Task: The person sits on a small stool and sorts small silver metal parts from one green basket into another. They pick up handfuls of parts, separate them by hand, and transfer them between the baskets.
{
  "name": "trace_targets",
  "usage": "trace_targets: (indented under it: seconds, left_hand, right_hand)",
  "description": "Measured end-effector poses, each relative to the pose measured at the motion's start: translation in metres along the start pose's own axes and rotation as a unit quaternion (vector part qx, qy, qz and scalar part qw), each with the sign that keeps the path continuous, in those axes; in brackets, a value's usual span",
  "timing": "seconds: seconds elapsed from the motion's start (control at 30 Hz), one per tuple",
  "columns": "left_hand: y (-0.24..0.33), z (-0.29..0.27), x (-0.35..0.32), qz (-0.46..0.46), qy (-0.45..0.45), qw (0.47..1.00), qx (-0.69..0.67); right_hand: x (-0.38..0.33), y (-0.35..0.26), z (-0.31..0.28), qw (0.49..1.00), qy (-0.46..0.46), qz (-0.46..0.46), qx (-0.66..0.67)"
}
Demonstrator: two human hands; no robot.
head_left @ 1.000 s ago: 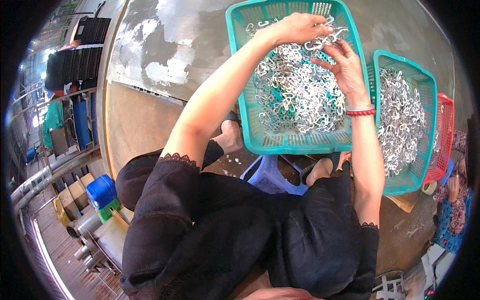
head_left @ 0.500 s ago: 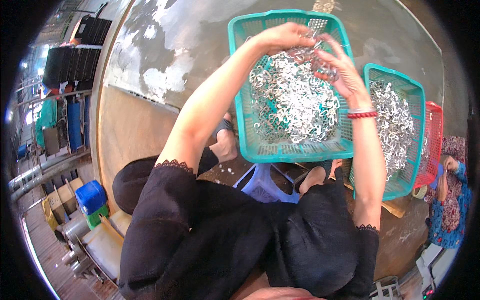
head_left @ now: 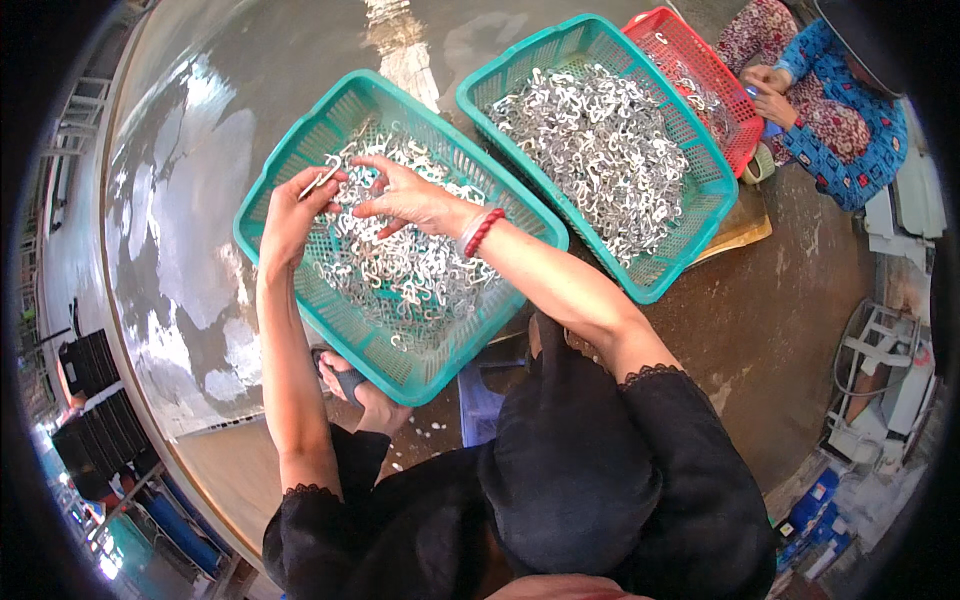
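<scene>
L hand (head_left: 292, 218) grip pinches metal clip (head_left: 320, 180), lifted clear; R hand (head_left: 405, 197) fingers spread wide, raking clip pile (head_left: 410, 275) in near teal basket (head_left: 300, 170).

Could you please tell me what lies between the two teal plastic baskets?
In the head view, only a narrow strip of wet grey floor separates the near teal plastic basket from the far teal plastic basket.

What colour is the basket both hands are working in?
Teal green basket, clearest in the head view.

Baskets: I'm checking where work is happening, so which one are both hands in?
The near teal basket; left hand and right hand are inside.
</scene>
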State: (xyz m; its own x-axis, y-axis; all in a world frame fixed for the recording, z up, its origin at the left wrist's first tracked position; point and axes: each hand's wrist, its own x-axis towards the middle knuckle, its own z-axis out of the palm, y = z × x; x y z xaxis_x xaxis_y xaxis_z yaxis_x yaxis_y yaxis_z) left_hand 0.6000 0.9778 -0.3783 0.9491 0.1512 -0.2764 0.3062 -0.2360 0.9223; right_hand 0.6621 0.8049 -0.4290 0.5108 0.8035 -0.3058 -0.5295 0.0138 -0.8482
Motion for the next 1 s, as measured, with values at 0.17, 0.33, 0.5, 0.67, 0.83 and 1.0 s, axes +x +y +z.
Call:
trace_targets:
  seconds: [0.17,0.33,0.5,0.67,0.83,1.0]
  left_hand:
    - [0.01,0.004,-0.015,-0.035,-0.004,0.997,-0.074]
    - [-0.057,-0.008,-0.006,-0.066,-0.047,0.953,0.293]
    - [-0.022,0.013,-0.02,-0.026,-0.104,0.994,0.028]
    - [-0.065,-0.006,0.0,-0.068,-0.032,0.997,-0.02]
    - [-0.046,0.002,-0.018,-0.069,0.016,0.997,0.031]
    - [-0.056,0.033,-0.009,-0.02,0.071,0.984,0.16]
  right_hand:
    - [0.011,0.001,-0.017,0.996,0.082,0.001,-0.029]
    - [-0.008,-0.004,-0.026,0.996,0.088,-0.019,-0.01]
    - [-0.015,-0.009,-0.035,0.993,0.042,-0.016,0.107]
    - [0.001,0.0,-0.036,0.991,-0.011,0.018,0.131]
    - [-0.006,0.001,-0.028,0.999,0.045,0.0,0.03]
    - [-0.004,0.006,-0.01,0.999,-0.018,0.01,0.046]
